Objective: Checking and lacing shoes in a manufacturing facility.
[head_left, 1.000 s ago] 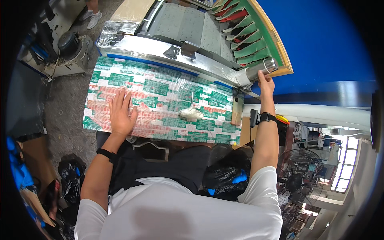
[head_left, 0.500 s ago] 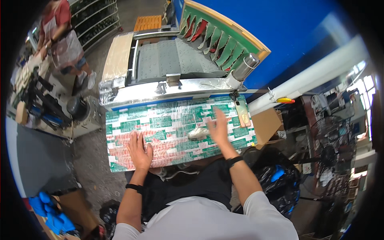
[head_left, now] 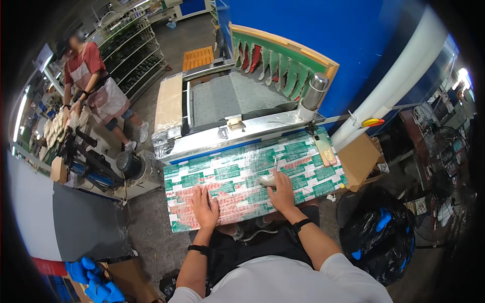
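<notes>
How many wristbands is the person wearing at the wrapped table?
2. One dark wristband sits on the left wrist, behind the left hand lying flat on the plastic-covered worktop. The other is on the right wrist, behind the right hand, which rests by a small pale lump.

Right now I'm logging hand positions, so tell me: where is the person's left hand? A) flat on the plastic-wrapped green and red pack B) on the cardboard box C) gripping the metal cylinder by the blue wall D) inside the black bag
A: the left hand lies palm-down, fingers spread, on the wrapped pack.

White short-sleeved shirt, dark apron, black bands on both wrists.
</notes>
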The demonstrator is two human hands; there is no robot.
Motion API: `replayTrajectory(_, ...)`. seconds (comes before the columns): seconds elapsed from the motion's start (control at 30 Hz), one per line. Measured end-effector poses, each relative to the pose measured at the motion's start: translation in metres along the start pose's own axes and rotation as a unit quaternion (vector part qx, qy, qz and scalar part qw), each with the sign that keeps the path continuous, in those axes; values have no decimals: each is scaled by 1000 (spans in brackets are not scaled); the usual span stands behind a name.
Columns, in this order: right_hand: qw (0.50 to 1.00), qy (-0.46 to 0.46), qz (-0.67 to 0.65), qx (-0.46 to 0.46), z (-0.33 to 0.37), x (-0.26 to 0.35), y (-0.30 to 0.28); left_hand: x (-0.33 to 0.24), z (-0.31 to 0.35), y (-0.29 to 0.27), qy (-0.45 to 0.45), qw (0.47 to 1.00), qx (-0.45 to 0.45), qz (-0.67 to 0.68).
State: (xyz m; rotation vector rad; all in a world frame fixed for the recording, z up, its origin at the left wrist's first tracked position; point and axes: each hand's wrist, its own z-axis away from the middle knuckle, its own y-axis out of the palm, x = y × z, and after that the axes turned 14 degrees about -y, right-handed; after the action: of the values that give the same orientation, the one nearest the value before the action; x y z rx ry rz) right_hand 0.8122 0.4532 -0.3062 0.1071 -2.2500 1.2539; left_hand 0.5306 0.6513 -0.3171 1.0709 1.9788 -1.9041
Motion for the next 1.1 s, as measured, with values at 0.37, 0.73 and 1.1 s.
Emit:
replayTrajectory(0.37,1000,14,22,-12,-5,-9,-9,-16,-7,5,16,1000,2,-13)
replayTrajectory(0.73,1000,10,24,-10,2,-5,-5,-7,0,5,19,1000,-3,-23)
replayTrajectory(1.1,999,-13,22,-37,-3,-10,-12,-17,-1,4,13,1000,5,-22)
